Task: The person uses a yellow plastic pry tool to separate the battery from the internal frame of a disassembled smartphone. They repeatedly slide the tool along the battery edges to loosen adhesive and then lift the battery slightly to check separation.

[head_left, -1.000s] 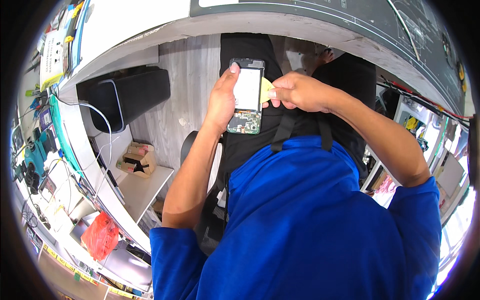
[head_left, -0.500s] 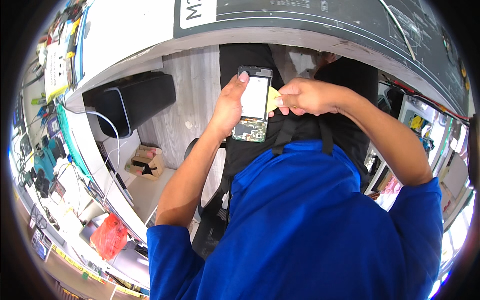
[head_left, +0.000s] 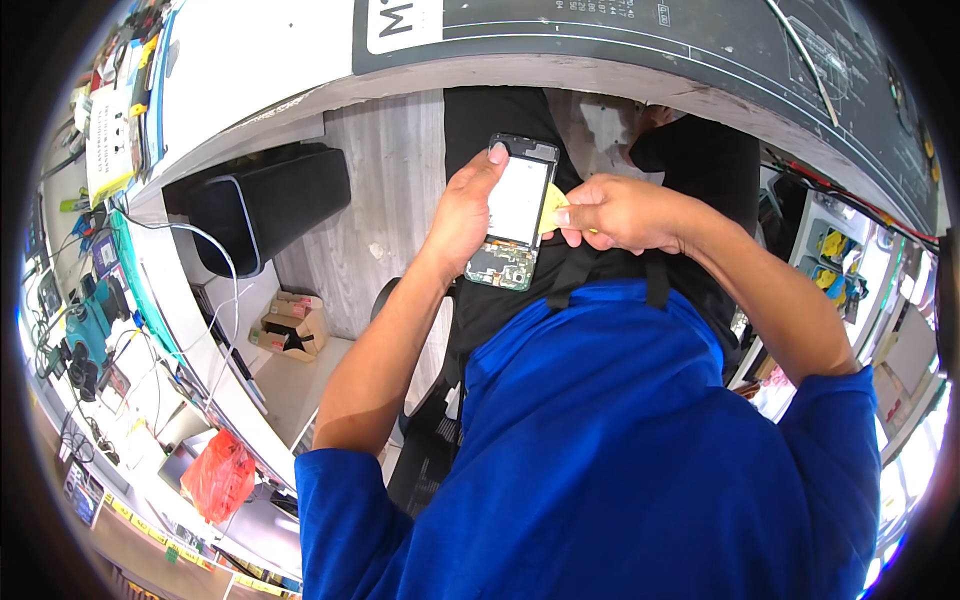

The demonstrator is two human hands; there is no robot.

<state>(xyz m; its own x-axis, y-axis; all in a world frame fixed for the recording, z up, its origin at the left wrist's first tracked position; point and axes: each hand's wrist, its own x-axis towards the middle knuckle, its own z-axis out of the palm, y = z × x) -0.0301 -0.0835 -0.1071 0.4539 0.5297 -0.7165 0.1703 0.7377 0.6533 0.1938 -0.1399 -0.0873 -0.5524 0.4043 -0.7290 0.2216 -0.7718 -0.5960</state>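
Observation:
An opened smartphone (head_left: 515, 205) is held over my lap, its white battery area and bare green circuit board (head_left: 502, 268) facing up. My left hand (head_left: 466, 210) is closed round its left side, thumb on the upper edge. Pinched in my right hand (head_left: 625, 213) is a thin yellow pry card (head_left: 552, 207). The card's edge meets the phone's right side; whether it sits inside the seam, I cannot tell. Some of the card is covered by my right fingers.
A workbench with a dark mat (head_left: 600, 50) runs across the far side, above my knees. To the left stand a black bin (head_left: 270, 205) and a small cardboard box (head_left: 290, 325) on a shelf. A red plastic bag (head_left: 219, 476) lies on the left bench among cables.
The phone has tilted slightly clockwise and shifted a little right. Both hands moved with it, and the yellow card still touches its right side.

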